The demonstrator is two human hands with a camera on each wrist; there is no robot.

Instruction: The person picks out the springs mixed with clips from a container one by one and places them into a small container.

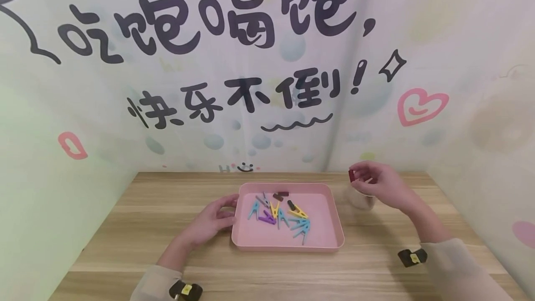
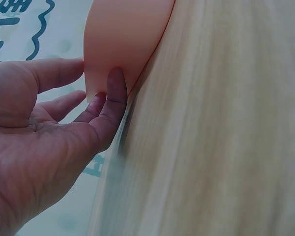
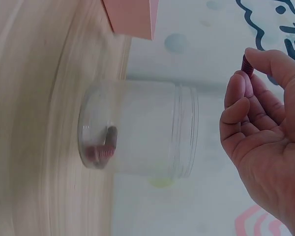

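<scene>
On the table sits a pink tray (image 1: 288, 248) with several clothespins (image 1: 273, 210) in blue, yellow, purple and grey, plus a few small brown, dark red and dark green pieces (image 1: 277, 196). My left hand (image 1: 209, 222) touches the tray's left outer wall (image 2: 123, 37), fingers slightly bent. With thumb and fingertips, my right hand (image 1: 384, 185) pinches a small dark red ribbed piece (image 3: 247, 66). That piece is above the mouth of a clear jar (image 3: 142, 128), right of the tray. Inside the jar lie a few ribbed pieces (image 3: 102, 151), reddish and dark.
The wooden table (image 1: 188, 264) ends at a pale printed backdrop (image 1: 267, 147) with large dark lettering, and similar walls stand on both sides. A wrist camera (image 1: 185, 290) is strapped on the left sleeve, another camera (image 1: 413, 258) on the right.
</scene>
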